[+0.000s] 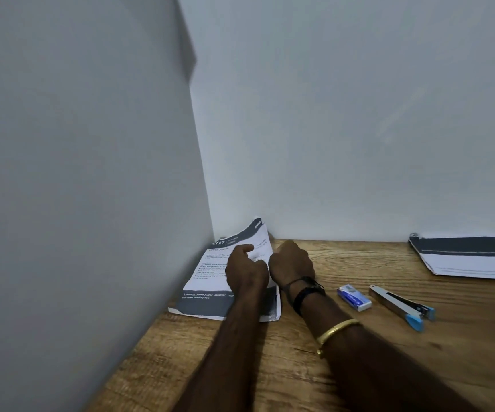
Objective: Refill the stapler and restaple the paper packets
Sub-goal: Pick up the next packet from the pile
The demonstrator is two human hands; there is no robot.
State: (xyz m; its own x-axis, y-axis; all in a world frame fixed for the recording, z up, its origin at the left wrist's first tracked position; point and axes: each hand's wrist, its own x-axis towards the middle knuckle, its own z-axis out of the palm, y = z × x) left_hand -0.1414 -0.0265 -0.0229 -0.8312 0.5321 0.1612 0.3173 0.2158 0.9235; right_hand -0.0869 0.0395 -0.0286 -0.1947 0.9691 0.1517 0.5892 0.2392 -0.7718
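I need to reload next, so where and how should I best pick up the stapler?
Probably grip the stapler across its long metal body, coming from above with the right hand. It lies flat and free on the table, blue end nearest you, and the staple box beside it leaves room.

Wooden table [374, 367] in corner, meeting grey wall [76, 173] left, white wall [359, 114] behind.

The second paper stack [472, 257] is being cut off by the right edge, the corner packet's [210, 281] small print is being blurred beyond reading, and its right side is being hidden by both hands
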